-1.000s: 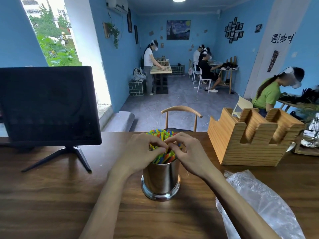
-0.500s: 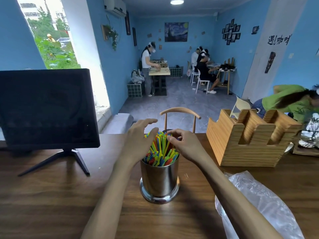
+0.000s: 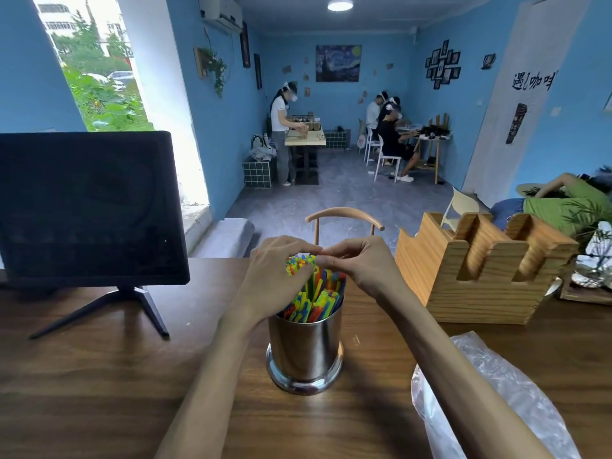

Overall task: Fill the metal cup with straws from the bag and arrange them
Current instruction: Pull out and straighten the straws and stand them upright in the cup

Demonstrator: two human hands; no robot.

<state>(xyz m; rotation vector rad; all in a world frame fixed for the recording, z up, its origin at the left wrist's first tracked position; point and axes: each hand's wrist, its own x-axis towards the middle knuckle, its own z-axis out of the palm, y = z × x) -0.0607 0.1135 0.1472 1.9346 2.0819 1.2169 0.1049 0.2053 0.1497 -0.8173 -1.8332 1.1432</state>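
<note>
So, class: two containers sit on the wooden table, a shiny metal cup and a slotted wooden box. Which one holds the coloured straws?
The shiny metal cup between the forearms; coloured straws stand in it. The slotted wooden box shows none.

Just one head-worn wide-angle view, looking forward and slightly down across the tabletop (image 3: 99,376), close over the cup (image 3: 304,352), with the room stretching out behind.

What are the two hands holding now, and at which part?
Both the left hand and the right hand close around the upper ends of the coloured straws, which stand in the metal cup.
</note>
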